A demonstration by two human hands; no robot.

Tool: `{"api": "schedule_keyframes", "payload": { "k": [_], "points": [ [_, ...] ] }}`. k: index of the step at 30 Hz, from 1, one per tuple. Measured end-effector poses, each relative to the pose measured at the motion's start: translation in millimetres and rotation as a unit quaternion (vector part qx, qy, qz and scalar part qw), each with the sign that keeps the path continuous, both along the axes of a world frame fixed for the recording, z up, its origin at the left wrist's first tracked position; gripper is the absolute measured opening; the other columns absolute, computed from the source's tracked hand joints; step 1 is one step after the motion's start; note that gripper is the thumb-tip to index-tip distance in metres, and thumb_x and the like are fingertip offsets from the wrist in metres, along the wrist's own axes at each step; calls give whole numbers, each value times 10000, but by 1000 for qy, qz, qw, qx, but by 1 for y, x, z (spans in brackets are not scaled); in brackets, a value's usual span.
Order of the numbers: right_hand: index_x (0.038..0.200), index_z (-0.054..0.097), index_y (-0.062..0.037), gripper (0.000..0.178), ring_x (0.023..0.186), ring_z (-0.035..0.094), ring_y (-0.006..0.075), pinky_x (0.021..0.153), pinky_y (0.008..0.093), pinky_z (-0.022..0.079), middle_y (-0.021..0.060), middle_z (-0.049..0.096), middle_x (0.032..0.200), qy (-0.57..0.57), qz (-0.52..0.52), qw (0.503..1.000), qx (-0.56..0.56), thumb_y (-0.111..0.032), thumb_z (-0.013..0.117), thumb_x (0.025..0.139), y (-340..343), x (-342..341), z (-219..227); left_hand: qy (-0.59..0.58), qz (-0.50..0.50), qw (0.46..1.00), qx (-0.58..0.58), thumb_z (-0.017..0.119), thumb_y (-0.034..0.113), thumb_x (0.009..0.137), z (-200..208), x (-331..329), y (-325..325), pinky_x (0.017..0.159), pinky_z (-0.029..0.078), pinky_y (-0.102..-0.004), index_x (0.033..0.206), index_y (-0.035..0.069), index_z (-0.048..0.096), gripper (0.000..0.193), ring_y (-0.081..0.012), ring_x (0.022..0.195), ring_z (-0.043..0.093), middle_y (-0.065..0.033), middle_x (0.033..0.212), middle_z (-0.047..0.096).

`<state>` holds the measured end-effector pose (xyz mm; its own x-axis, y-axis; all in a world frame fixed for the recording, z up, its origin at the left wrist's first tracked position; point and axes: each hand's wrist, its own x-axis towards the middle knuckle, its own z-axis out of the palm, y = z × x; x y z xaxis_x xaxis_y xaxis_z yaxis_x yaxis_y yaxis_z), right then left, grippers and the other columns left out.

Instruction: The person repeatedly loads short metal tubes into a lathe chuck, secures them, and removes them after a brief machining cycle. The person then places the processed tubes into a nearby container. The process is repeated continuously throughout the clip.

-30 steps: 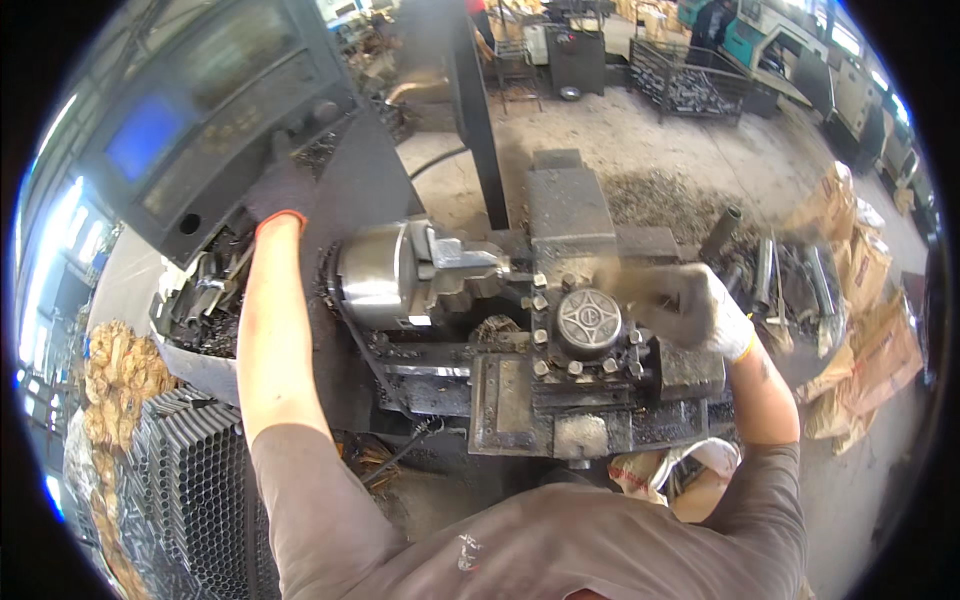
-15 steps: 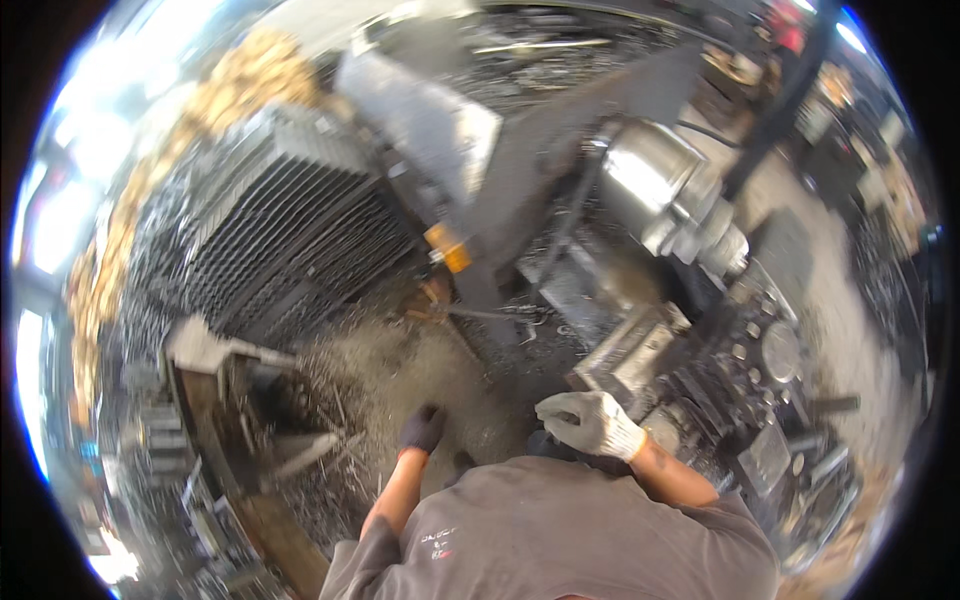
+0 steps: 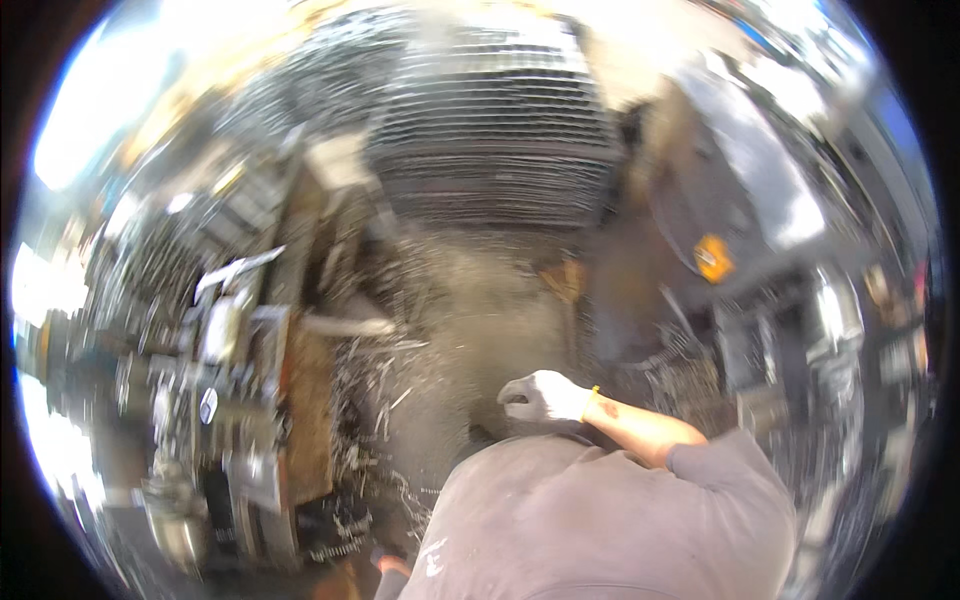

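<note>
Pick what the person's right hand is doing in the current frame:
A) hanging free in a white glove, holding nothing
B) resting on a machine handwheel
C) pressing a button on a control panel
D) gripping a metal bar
A: the white-gloved right hand is loosely curled in front of the grey shirt, above the chip-strewn floor, with nothing in it and touching no machine.

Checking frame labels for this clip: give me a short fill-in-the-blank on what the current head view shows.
1. The right hand wears a ____ glove.
2. That hand holds ____; it hangs in the air above the gritty floor.
3. The grey shirt has ____ sleeves, leaving the forearm bare.
4. The machine stands on the person's ____ side.

Missing words: white; nothing; short; left
</note>
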<state>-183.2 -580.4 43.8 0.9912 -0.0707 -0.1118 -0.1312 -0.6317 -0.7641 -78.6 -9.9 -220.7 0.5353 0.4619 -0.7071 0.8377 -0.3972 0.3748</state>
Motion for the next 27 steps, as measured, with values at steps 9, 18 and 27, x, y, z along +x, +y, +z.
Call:
{"api": "schedule_keyframes", "payload": {
  "k": [9, 18, 27],
  "points": [
    [1189, 786, -88, 332, 1051, 752, 370, 937, 422, 590, 178, 782, 1138, 63, 162, 985, -9, -296, 699, 945, 66, 151, 20, -240, 483, 822, 182, 550, 490, 1076, 47, -47, 107, 991, 552, -480, 1453, 62, 602, 573, -400, 1244, 658, -222, 1414, 649],
    [1165, 793, -74, 307, 1005, 777, 339, 900, 396, 607, 172, 794, 1081, 12, 306, 952, 27, -254, 704, 933, 121, 301, 58, -348, 441, 720, 407, 454, 536, 1123, 154, -72, 122, 1002, 532, -506, 1431, 14, 613, 626, -418, 1279, 632, -239, 1433, 646],
    [1193, 776, -17, 313, 1011, 798, 284, 896, 365, 623, 173, 806, 1100, -30, 502, 863, 52, -189, 736, 935, 194, 448, 135, -543, 634, 526, -160, 555, 536, 1077, 152, -92, 154, 754, 531, -437, 1195, 163, 708, 420, -242, 794, 628, -18, 904, 697]
  ]
}}
